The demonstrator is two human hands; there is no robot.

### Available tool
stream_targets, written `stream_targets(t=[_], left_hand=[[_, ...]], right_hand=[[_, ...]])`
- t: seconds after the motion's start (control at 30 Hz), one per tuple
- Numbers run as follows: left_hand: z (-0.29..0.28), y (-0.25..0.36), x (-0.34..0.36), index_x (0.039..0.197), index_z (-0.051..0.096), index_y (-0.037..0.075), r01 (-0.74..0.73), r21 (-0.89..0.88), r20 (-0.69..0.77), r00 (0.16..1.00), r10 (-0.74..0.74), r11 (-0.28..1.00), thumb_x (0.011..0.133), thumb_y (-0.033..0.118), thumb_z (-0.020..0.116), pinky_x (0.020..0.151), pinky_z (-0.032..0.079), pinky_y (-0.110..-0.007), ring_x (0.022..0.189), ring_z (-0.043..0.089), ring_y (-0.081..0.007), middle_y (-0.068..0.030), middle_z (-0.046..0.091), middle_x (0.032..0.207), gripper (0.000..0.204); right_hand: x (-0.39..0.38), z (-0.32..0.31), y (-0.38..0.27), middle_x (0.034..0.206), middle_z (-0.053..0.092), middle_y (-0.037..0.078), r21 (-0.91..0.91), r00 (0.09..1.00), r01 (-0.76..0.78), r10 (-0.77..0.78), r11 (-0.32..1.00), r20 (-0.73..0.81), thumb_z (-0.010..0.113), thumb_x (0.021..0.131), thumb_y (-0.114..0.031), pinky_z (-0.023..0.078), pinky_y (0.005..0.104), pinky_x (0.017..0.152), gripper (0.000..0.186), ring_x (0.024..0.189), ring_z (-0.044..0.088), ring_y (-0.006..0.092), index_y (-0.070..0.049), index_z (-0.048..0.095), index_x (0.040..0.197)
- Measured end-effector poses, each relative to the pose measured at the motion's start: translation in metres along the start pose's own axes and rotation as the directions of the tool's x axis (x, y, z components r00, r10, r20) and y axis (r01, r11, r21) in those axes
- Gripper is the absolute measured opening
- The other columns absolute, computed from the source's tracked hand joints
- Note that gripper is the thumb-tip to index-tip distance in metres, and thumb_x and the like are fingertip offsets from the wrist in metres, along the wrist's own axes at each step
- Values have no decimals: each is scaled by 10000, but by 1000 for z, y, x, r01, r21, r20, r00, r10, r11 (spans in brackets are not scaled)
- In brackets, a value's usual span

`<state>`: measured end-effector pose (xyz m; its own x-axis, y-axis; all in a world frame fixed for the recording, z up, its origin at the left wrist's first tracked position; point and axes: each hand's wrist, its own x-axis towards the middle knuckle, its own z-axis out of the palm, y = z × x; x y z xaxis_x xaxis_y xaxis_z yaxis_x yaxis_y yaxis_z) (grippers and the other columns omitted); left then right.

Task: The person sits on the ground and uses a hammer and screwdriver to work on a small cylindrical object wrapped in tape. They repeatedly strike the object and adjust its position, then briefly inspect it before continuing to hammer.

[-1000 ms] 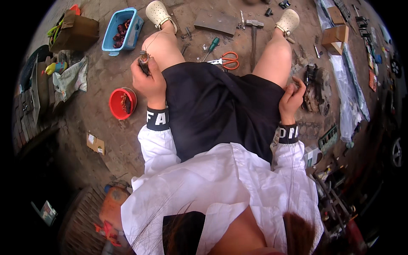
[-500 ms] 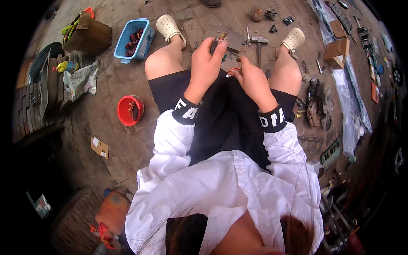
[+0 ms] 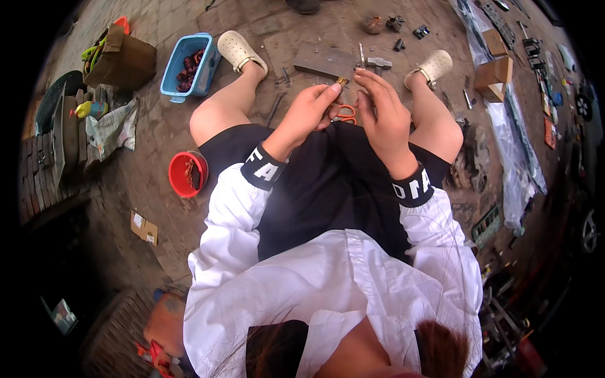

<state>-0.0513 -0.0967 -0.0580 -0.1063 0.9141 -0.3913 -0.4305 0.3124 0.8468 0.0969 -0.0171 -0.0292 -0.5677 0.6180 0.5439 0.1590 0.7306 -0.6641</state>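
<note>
My left hand (image 3: 305, 116) is closed on a small brass-coloured metal piece (image 3: 342, 82), held over my lap between my knees. My right hand (image 3: 387, 126) is just right of it, fingers loosely bent and apart around the piece's upper end, with nothing clearly gripped. Orange-handled scissors (image 3: 347, 118) lie partly hidden under my hands. Beyond them are a flat steel plate (image 3: 312, 67), a hammer (image 3: 379, 62) and a slim metal tool (image 3: 362, 53) on the ground.
A blue tub (image 3: 171, 79) of dark red pieces, a red bucket (image 3: 178, 165) and a cardboard box (image 3: 120, 66) are at left. Plastic-wrapped lengths (image 3: 507, 148), small boxes (image 3: 493, 79) and metal parts (image 3: 472, 157) line the right. A dark shoe (image 3: 302, 5) is at the top.
Both hands have moved inward and up from beside my thighs to meet over my lap. In the last half second they lowered slightly and my right hand came nearer the held piece.
</note>
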Motion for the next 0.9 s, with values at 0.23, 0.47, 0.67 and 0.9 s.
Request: stream_targets(t=[0.23,0.47,0.67,0.9], left_hand=[[-25,19,7,956,542,26,139,-213,322,945,-64,967,1003,364,430,393,232,-181,435,322,-36,12,452,641,360],[-16,11,16,968,539,66,-27,5,240,970,25,1000,984,376,472,449,275,-173,513,384,-38,18,492,697,318],[-13,6,12,979,531,68,-117,-20,252,960,118,993,973,338,509,487,309,-174,572,446,-35,13,531,746,271],[-13,-5,15,1019,557,24,-497,466,248,868,431,733,868,199,658,742,450,-295,832,568,-159,-41,593,890,252]], right_hand=[[16,0,20,1089,614,123,-235,991,103,-79,967,111,658,818,-53,522,312,716,268,821,641,258,-20,610,1079],[17,10,15,883,652,28,498,813,-555,560,666,157,602,922,-105,458,210,655,166,721,578,79,26,630,1020],[7,7,18,958,626,86,870,651,-480,710,114,267,529,954,-111,415,209,624,151,699,507,83,14,570,1028],[3,-28,32,770,538,20,698,595,-715,553,34,583,501,977,-199,350,203,579,200,609,417,79,-14,567,1017]])
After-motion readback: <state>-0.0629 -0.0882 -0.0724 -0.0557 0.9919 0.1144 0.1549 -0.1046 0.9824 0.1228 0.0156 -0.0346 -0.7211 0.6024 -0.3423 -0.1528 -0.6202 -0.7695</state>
